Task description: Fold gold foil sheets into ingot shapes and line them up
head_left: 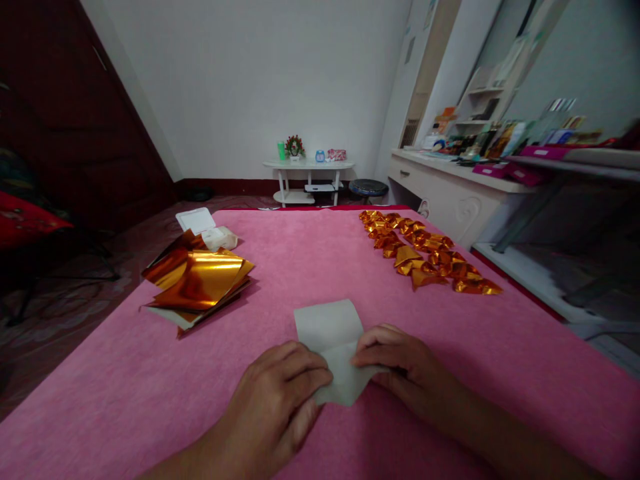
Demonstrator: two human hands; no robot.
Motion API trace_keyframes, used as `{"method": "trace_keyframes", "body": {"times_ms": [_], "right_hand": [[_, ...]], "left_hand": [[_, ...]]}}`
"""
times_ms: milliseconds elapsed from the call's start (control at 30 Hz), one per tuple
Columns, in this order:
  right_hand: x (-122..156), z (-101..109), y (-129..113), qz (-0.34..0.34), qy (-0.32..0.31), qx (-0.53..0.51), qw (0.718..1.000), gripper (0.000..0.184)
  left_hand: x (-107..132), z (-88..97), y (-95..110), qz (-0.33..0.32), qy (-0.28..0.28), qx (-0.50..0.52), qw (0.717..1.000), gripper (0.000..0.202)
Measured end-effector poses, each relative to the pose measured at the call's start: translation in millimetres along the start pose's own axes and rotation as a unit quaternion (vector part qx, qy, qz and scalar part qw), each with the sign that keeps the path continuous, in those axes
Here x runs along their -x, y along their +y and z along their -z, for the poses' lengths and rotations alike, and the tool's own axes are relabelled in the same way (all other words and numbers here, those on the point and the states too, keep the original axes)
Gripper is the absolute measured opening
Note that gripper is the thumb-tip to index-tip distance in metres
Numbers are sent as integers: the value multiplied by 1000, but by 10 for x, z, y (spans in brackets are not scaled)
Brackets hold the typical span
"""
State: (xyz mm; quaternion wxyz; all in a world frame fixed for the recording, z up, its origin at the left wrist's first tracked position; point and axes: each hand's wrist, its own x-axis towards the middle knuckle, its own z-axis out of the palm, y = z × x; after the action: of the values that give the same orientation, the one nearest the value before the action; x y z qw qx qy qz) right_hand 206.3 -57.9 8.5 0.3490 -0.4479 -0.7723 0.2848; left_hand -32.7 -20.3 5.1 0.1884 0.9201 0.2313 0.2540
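From where I stand, both hands are at work on one pale sheet point(330, 323), which lies near the front of the pink-covered surface point(305, 267), between the two hands. The left hand point(285, 383) has its grip closed over the near-left edge, fingers on top; the right hand point(403, 363) pinches the right edge, where the sheet bends up a little. A faint crease runs across its middle.

To my mind, shaping the sheet well calls for a light, even pinch on both sides: one hand should pin it while the other squares the edges, then a fingertip should press each crease from the centre outward. Tugging unevenly could skew the fold or wrinkle the sheet.

Now the count: two hands, one sheet between them. On the left sits one loose stack of shiny orange-gold sheets point(213, 277), overlapping too much to number. Behind it are one white flat case point(196, 219) and one crumpled white packet point(220, 237). On the right, folded orange-gold pieces point(407, 257) run in rough rows, more than ten, though they crowd together too closely for an exact figure.
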Motion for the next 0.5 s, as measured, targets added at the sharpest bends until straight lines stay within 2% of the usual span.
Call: {"method": "trace_keyframes", "body": {"times_ms": [133, 233, 400, 500], "right_hand": [[8, -3, -49, -36, 0, 13, 999, 13], [13, 0, -71, -70, 1, 8, 998, 17], [25, -30, -44, -143, 45, 15, 989, 17], [30, -46, -24, -162, 62, 28, 984, 13]], "left_hand": [[-22, 17, -5, 16, 3, 46, 999, 21], [-9, 16, -7, 37, -1, 59, 998, 20], [-22, 9, -14, 101, 3, 123, 987, 21], [-52, 4, -23, 136, 14, 173, 975, 30]]}}
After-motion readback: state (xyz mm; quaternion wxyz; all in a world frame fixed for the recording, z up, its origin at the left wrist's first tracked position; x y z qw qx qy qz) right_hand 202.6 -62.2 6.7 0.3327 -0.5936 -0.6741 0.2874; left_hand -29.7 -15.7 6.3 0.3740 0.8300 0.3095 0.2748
